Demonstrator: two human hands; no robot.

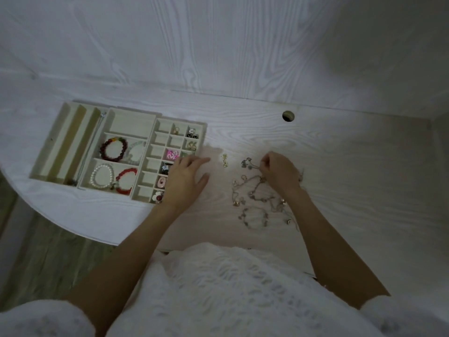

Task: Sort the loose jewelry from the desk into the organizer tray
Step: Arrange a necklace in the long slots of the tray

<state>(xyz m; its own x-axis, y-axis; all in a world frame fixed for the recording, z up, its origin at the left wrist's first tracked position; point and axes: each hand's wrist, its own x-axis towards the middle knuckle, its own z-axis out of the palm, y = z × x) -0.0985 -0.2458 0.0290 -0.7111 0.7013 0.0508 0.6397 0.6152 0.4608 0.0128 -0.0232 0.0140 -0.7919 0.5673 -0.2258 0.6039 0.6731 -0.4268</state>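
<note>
Landmark: organizer tray [114,117], pale wood, on white desk [340,166]. Nearest the person, well right of the tray: loose pile of chains and charm bracelets [257,203] on the desk. Right hand [279,171] at the far edge of that pile, fingers curled, pinching a thin chain [250,165]. Left hand [185,177] flat, fingers straight and spread, holding nothing, overlapping the tray's right edge. Small gold earring [225,161] lies just right of the tray, between the hands. Inside the tray: bead bracelets [114,148], pearl bracelet [102,176], small pieces in the right-hand compartments
</note>
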